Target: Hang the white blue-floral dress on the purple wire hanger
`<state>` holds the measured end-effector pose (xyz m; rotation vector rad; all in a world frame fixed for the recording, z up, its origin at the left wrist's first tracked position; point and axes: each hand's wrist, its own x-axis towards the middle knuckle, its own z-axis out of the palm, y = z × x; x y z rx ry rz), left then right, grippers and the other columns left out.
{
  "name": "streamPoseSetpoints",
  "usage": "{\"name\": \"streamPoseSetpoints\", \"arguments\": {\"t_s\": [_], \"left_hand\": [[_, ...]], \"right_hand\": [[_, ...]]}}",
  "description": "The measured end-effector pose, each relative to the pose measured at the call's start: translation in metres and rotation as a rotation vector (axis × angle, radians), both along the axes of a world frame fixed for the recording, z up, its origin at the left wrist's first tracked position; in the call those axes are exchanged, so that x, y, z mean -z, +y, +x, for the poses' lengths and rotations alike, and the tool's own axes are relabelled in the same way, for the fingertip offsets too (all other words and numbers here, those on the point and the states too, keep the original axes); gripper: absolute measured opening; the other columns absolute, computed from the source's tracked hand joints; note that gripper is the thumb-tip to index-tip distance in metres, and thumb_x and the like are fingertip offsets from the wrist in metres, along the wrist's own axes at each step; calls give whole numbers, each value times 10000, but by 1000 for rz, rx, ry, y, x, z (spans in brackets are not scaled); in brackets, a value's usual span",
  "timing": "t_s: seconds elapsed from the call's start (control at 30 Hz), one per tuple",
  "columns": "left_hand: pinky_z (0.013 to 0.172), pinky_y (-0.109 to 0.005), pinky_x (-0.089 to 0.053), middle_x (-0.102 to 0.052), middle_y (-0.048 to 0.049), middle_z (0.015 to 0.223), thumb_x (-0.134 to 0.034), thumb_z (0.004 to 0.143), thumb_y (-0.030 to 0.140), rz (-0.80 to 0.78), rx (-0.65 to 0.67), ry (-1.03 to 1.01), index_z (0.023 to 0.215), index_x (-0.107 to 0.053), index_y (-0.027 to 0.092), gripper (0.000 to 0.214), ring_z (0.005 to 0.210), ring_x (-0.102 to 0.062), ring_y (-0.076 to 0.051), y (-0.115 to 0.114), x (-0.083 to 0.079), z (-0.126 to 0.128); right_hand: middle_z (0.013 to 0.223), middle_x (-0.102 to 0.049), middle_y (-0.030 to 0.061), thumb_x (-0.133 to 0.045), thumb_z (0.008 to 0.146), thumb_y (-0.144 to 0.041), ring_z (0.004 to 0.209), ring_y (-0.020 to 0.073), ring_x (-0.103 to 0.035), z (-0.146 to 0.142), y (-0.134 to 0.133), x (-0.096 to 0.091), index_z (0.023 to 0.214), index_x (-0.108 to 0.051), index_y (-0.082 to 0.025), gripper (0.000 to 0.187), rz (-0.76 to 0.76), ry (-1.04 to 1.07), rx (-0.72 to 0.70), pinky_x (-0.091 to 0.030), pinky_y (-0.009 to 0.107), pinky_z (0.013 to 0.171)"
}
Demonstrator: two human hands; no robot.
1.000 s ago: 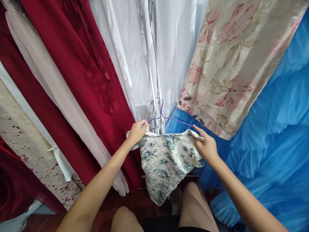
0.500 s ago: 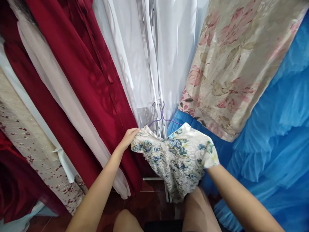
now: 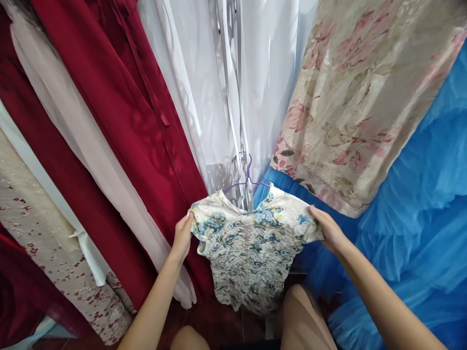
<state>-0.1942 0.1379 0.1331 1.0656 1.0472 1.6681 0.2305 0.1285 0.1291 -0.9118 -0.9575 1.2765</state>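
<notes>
A small cream top with a blue flower print hangs on a thin purple wire hanger in front of me, low in the middle of the view. My left hand pinches the edge of its left sleeve. At the other side, my right hand grips the right sleeve. Both shoulders of the top sit over the hanger arms. The hanger's hook rises against a white metal rack post.
Long garments hang close all round: dark red dresses and a pale one at left, white sheer fabric behind, a beige pink-flowered dress and blue tulle at right. My knees show at the bottom over a dark red floor.
The top was bunched below the hanger a second ago; now it is spread over both hanger arms. My hands have moved from the collar area outward to the sleeve edges.
</notes>
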Motion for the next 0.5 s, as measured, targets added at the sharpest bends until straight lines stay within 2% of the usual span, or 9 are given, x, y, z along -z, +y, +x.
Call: {"name": "streamPoseSetpoints", "arguments": {"t_s": [0.07, 0.17, 0.23, 0.3, 0.37, 0.4, 0.47, 0.5], "left_hand": [[866, -319, -527, -764, -77, 957, -798, 738, 522, 47, -66, -92, 1022, -739, 143, 478, 938, -706, -230, 3, -19, 8], [975, -389, -508, -748, -114, 1058, -731, 791, 559, 53, -33, -197, 1094, -716, 148, 510, 1083, -677, -276, 6, -52, 19], [1045, -419, -469, -699, -132, 1206, -659, 843, 578, 129, -33, -117, 1180, -677, 165, 534, 1198, -620, -292, 2, -72, 24], [1130, -427, -388, -583, -115, 1397, -661, 860, 521, 296, -165, 150, 1310, -592, 217, 548, 1327, -518, -288, -7, -85, 29], [1201, -437, -276, -452, -84, 1526, -708, 842, 403, 458, -316, 529, 1417, -488, 268, 631, 1426, -392, -283, -18, -92, 35], [1220, -451, -226, -418, -75, 1550, -716, 828, 342, 508, -347, 711, 1444, -457, 276, 671, 1450, -346, -289, -21, -92, 40], [1224, -485, -190, -464, -72, 1512, -680, 801, 238, 533, -286, 972, 1428, -481, 268, 658, 1436, -350, -311, -25, -82, 52], [1204, -490, -230, -541, -72, 1432, -645, 782, 192, 514, -234, 1028, 1365, -541, 262, 597, 1382, -415, -318, -24, -73, 60]], "right_hand": [[703, -727, 16, -799, 728, -510, 617, 188, -668, -4, -7, -22, 827, -727, -197, 336, 20, -62, 13, -522, 244, 548], [638, -700, 11, -807, 709, -495, 532, 173, -625, -13, -11, -49, 775, -718, -195, 320, 23, -13, 110, -490, 244, 483], [641, -698, 19, -801, 702, -487, 549, 192, -636, -13, -15, -57, 768, -717, -203, 304, 19, 47, 207, -501, 264, 484], [695, -713, 30, -785, 718, -475, 608, 216, -657, -9, -25, -53, 791, -722, -218, 274, 38, 60, 298, -517, 282, 506], [760, -725, 38, -764, 751, -475, 669, 231, -661, -6, -47, -37, 825, -730, -238, 250, 74, -1, 372, -520, 289, 531], [781, -726, 42, -752, 767, -486, 688, 237, -657, -7, -63, -27, 838, -737, -248, 249, 92, -55, 391, -517, 293, 544], [782, -720, 56, -721, 789, -542, 695, 252, -647, -19, -99, -8, 854, -764, -258, 294, 109, -190, 332, -510, 311, 567], [760, -713, 66, -706, 785, -585, 684, 263, -643, -30, -119, -1, 845, -780, -262, 336, 120, -250, 268, -517, 332, 590]]}}
